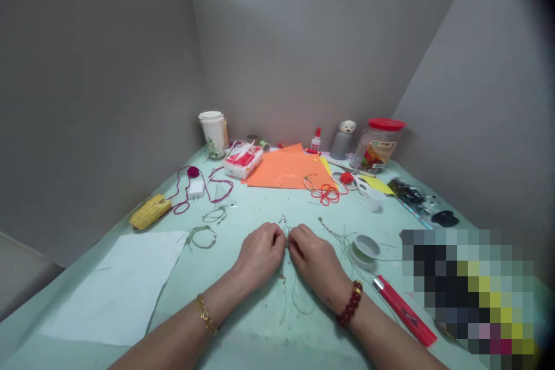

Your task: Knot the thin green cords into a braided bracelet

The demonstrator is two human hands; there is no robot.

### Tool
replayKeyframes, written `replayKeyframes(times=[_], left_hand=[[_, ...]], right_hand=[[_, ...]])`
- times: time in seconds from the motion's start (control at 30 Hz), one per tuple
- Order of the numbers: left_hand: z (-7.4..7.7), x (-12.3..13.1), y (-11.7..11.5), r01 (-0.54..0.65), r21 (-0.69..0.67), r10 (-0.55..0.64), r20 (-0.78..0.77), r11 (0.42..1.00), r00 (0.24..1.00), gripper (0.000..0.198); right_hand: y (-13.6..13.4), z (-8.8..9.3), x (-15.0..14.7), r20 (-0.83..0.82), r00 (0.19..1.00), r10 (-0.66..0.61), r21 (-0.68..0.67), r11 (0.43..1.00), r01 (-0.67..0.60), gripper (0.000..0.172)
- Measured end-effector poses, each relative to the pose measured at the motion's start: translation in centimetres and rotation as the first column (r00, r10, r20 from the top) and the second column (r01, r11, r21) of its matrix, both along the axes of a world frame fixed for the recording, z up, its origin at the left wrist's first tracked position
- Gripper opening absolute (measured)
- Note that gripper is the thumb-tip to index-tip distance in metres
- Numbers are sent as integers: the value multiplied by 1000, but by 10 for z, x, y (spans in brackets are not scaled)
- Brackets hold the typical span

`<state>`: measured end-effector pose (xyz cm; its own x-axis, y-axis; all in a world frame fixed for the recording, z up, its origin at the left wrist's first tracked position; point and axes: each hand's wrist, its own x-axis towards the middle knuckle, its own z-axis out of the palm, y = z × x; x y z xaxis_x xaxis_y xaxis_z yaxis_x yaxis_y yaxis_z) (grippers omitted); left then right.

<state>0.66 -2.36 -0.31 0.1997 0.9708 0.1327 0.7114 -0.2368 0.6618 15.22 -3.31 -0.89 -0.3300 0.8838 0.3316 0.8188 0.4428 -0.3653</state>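
Observation:
My left hand (262, 248) and my right hand (314, 257) meet at the middle of the table, fingers pinched together. Between their fingertips runs a thin green cord (295, 295), whose loose ends trail on the table toward me. The pinched part is mostly hidden by the fingers. Right of my right hand lie a braided green cord with loose strands (332, 230) and a spool of green cord (365, 248). A red lighter (405, 311) with a metal tip rests beside my right forearm. On the left are a green cord bracelet (203, 238) and another cord loop (215, 215).
White paper (117, 286) covers the left front. Farther back are a yellow corn-shaped object (150, 212), purple yarn (193, 172), tissues (243, 161), paper cups (212, 136), orange sheets (286, 167), red cord (327, 193), scissors (359, 184) and a red-lidded jar (378, 147). Grey partitions enclose the table.

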Motion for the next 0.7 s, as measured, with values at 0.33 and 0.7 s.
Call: replayKeyframes(times=[0.33, 0.7], left_hand=[[0, -1, 3, -22, -64, 24, 34, 998, 999, 22], [1, 0, 2, -28, -31, 28, 4, 999, 1000, 21]], right_hand=[[1, 0, -1, 3, 1000, 16, -15, 1000, -16, 11], [5, 5, 2, -293, 956, 8, -92, 995, -36, 12]])
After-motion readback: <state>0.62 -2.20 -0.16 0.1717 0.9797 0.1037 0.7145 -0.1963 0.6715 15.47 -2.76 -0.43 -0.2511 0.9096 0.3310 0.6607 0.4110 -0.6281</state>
